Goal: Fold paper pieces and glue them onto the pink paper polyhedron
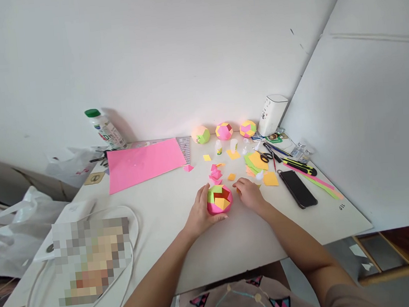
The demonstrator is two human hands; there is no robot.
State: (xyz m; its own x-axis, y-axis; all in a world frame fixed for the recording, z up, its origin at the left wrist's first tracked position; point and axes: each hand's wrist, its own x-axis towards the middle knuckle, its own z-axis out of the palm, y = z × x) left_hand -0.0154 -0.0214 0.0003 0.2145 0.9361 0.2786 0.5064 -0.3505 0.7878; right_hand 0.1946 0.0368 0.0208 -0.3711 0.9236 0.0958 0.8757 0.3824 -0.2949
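My left hand (198, 214) is curled round the side of a paper ball (215, 203) of pink, green and orange panels. The ball rests low over the white table, and a gap in its top shows a red inside. Just to its right, my right hand (249, 195) has its fingers drawn together, with a bit of orange paper (237, 190) showing at the fingertips. Folded pink paper pieces (215, 173) lie right behind the ball. A small orange paper square (232, 177) sits beyond my right fingers.
Three finished-looking paper balls (224, 131) stand along the wall. Glue bottles (219, 148), scissors (265, 157), paper sheets (257, 162), a cutter (302, 167) and a black phone (298, 189) lie to the right. A pink sheet (145, 164), a bottle (106, 129) and a white cable (134, 218) are left.
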